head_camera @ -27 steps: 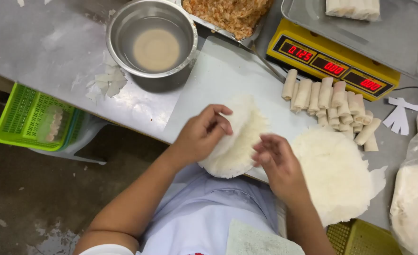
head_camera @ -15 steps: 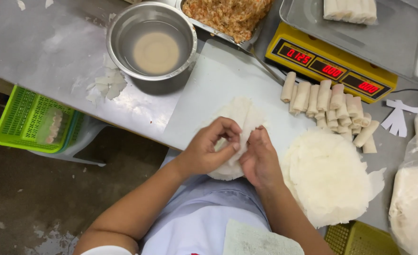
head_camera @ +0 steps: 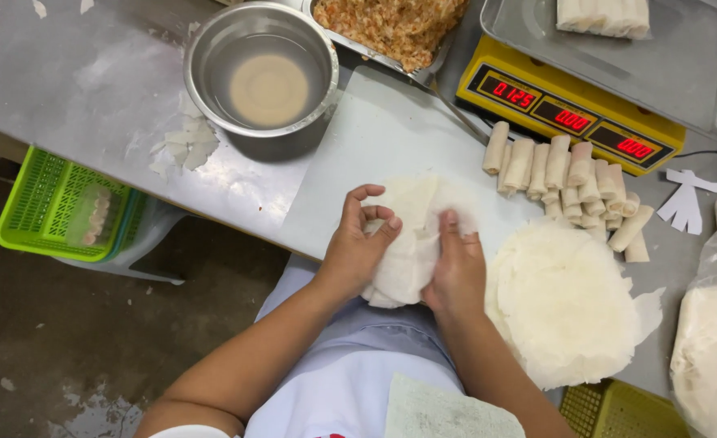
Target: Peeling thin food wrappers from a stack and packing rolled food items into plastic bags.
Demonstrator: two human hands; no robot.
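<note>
Both hands, left hand and right hand, had fingers pinched on a thin wrapper at the counter edge. A wrapper stack lay right; beyond, finished rolls, steel bowl, yellow scale.

A steel table carries a white cutting board near its front edge. A metal bowl of cloudy liquid stands to the board's left, with torn wrapper scraps beside it. A tray of filling sits behind the board, a yellow scale to the right. Finished rolls lie in rows before the scale, a stack of round wrappers near them.
</note>
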